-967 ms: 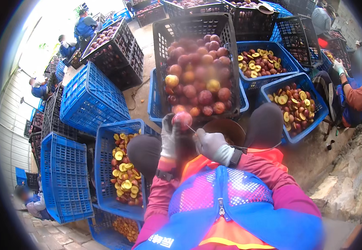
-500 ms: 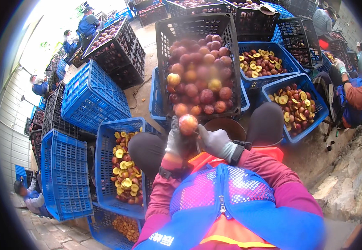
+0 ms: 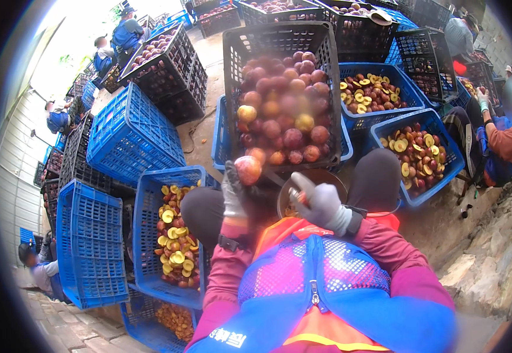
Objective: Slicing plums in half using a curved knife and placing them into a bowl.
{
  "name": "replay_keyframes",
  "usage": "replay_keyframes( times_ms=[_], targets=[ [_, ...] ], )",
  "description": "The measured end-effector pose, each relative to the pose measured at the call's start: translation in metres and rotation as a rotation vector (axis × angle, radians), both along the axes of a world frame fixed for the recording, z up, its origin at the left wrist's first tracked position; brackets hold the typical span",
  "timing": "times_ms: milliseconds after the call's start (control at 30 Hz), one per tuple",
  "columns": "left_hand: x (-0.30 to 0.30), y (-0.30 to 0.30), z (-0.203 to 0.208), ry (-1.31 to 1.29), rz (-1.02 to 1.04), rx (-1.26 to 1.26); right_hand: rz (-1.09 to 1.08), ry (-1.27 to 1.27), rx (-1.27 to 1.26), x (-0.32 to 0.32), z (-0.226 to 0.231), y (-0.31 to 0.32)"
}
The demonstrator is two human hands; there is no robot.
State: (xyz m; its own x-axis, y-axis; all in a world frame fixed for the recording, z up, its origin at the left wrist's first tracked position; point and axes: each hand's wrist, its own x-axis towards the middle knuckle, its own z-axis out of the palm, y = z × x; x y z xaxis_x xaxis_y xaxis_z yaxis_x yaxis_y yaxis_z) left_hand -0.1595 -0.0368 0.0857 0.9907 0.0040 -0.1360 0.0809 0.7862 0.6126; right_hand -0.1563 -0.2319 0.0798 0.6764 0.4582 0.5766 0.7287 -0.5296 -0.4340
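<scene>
Your left hand [image 3: 233, 191] holds a plum [image 3: 248, 170], your right hand [image 3: 325, 207] a knife [image 3: 295, 195]; beyond them sits a black crate [image 3: 279, 26].

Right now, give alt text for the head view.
The grey gloved left hand holds a round red and yellow fruit; the grey gloved right hand grips a small object. Ahead, a black plastic crate holds whole fruit, with blue plastic crates of halved fruit either side.

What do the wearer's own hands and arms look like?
Left hand and right hand: grey gloves, paler toward the cuffs. Dark band at each wrist. Long sleeves: dusty red along the forearm, magenta-purple higher up.
</scene>
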Motion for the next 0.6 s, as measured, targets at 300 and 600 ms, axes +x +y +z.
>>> replay_keyframes(
  times_ms=[300,600],
  targets=[
    [0.005,-0.030,-0.015,-0.279,0.158,0.833,0.118,0.913,0.742,0.037,-0.012,0.039],
    [0.003,-0.032,-0.100,0.299,-0.147,0.127,-0.145,0.566,0.269,0.018,-0.009,0.045]
  ],
)
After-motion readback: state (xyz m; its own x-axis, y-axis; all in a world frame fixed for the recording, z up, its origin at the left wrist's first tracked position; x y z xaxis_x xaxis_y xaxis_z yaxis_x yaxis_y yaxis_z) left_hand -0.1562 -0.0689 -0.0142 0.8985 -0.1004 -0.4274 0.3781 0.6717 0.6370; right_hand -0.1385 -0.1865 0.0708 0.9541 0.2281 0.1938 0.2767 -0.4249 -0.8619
